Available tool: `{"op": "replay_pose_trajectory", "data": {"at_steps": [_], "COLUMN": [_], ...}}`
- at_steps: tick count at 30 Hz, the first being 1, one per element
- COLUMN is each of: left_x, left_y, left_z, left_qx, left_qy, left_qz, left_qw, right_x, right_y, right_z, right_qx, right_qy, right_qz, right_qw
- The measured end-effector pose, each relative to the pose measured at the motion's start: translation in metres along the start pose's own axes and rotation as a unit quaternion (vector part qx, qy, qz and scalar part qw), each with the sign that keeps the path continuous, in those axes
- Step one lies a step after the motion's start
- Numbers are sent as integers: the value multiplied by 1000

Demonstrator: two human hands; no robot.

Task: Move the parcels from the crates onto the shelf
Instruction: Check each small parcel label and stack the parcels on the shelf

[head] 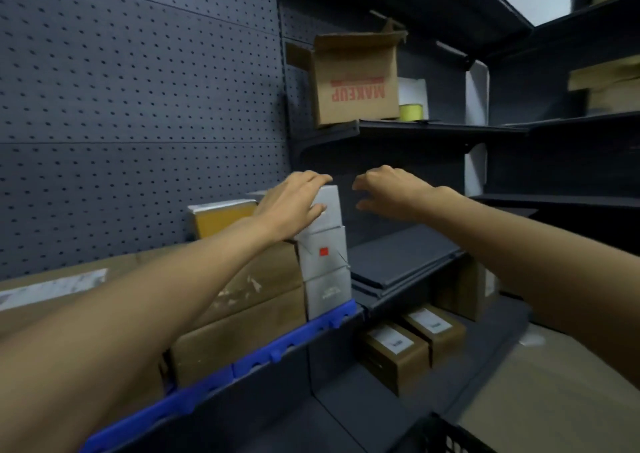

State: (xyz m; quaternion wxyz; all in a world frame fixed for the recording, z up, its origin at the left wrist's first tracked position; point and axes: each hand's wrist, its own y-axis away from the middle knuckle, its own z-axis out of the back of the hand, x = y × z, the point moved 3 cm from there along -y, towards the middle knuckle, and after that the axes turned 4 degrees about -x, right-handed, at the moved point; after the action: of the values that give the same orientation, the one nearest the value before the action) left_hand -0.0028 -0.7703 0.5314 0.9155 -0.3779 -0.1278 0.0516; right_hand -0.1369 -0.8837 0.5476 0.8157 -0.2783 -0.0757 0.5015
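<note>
Your left hand [294, 206] presses the top grey parcel [328, 206], fingers curled over it. Right hand [388, 189] hovers beside it, fingers spread and empty. Next, square the stack.

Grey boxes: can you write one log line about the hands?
left hand: resting on top grey box | right hand: open, empty, beside stack | shelf: bare at right
</note>
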Motion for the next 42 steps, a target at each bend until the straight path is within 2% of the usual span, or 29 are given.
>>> {"op": "replay_pose_trajectory", "data": {"at_steps": [9,13,20,29,36,42], "left_x": [-104,-131,-173,-184,-180,-176], "left_y": [25,58,132,234,298,340], "left_z": [-105,-162,-255,-352,-391,-400], "left_qx": [70,130,253,412,518,545], "left_qy": [109,155,173,177,145,124], "left_qz": [-51,-60,-73,-27,8,30], "left_qw": [990,978,949,894,843,828], "right_x": [-60,-70,-66,-48,-19,14], "right_y": [87,131,209,281,320,337], "right_z": [-87,-150,-272,-389,-459,-500], "right_qx": [99,139,262,360,402,413], "right_qy": [4,-16,-72,-129,-180,-239], "right_qz": [-63,-86,-122,-132,-151,-113], "right_qw": [993,986,955,915,885,871]}}
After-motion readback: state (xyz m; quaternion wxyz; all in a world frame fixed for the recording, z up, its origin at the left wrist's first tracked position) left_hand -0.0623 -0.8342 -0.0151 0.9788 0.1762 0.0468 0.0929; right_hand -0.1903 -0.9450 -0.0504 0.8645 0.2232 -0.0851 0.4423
